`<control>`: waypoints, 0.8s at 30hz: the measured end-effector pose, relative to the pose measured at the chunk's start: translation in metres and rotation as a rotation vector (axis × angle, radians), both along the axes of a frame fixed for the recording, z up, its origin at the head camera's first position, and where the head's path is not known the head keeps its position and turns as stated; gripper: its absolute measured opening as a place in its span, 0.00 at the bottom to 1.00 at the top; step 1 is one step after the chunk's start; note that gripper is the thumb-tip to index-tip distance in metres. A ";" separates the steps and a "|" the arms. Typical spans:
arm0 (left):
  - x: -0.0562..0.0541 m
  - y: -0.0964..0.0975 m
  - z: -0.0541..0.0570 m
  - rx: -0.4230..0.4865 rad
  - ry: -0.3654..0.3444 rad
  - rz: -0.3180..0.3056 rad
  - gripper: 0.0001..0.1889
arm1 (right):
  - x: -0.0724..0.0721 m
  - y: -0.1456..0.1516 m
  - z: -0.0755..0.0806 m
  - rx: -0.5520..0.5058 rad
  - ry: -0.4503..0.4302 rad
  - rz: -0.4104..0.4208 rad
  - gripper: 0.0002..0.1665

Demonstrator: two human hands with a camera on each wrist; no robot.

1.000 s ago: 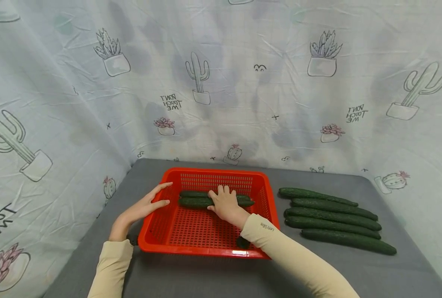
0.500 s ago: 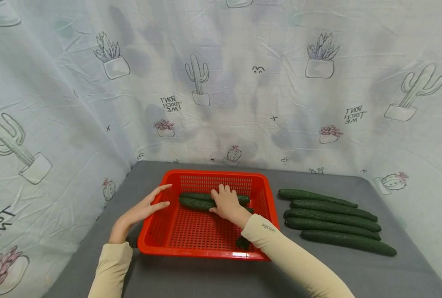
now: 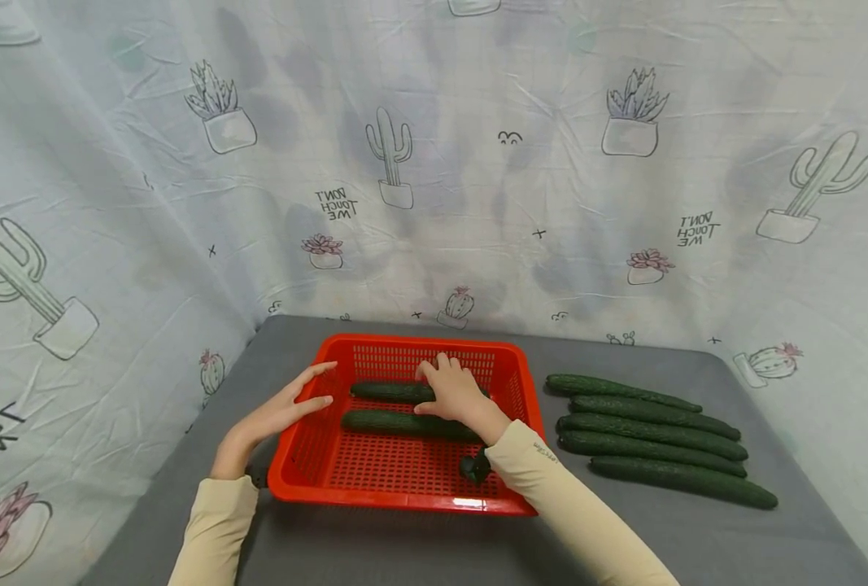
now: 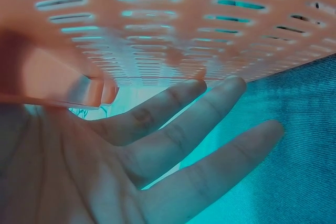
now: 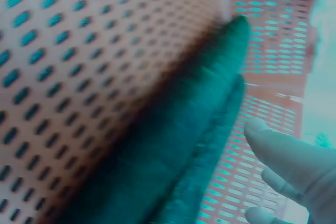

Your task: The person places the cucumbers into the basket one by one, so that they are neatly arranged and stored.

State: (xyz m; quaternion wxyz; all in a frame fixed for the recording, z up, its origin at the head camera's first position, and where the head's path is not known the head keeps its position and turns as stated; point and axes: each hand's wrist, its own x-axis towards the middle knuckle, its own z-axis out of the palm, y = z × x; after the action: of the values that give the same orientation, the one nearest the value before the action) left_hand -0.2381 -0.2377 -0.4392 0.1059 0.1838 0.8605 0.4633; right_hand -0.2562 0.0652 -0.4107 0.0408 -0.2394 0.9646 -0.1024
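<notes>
A red plastic basket [image 3: 375,495] sits on the grey table, with two dark green cucumbers lying crosswise inside. The back cucumber [image 3: 386,392] is near the far wall; the front cucumber [image 3: 390,423] lies nearer, a strip of basket floor between them. My right hand [image 3: 459,399] hovers over their right part, fingers loosely bent. In the right wrist view, its fingers [image 5: 289,156] stand apart from both cucumbers. At the basket's left side is my left hand [image 3: 276,413], thumb over the rim. Its straight fingers [image 4: 210,166] lie outside along the slotted wall.
Several more cucumbers [image 3: 653,430] lie side by side on the grey table [image 3: 419,545], right of the basket. A printed cloth [image 3: 463,203] hangs behind and at both sides. A dark wrist camera [image 3: 474,467] sits under the right wrist.
The front cucumber has moved toward the basket's near side, opening a gap from the back one. My right hand has let go and lifted slightly. The left hand stays put.
</notes>
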 end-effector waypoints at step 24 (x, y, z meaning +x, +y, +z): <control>0.002 0.001 0.003 -0.004 0.005 -0.008 0.31 | 0.012 0.043 0.044 -0.199 0.123 -0.034 0.27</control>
State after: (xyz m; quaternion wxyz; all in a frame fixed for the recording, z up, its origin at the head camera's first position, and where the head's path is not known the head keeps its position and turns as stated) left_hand -0.2365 -0.2368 -0.4357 0.1061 0.1881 0.8609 0.4606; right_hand -0.2441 0.1085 -0.3665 -0.0444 -0.2315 0.9544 -0.1833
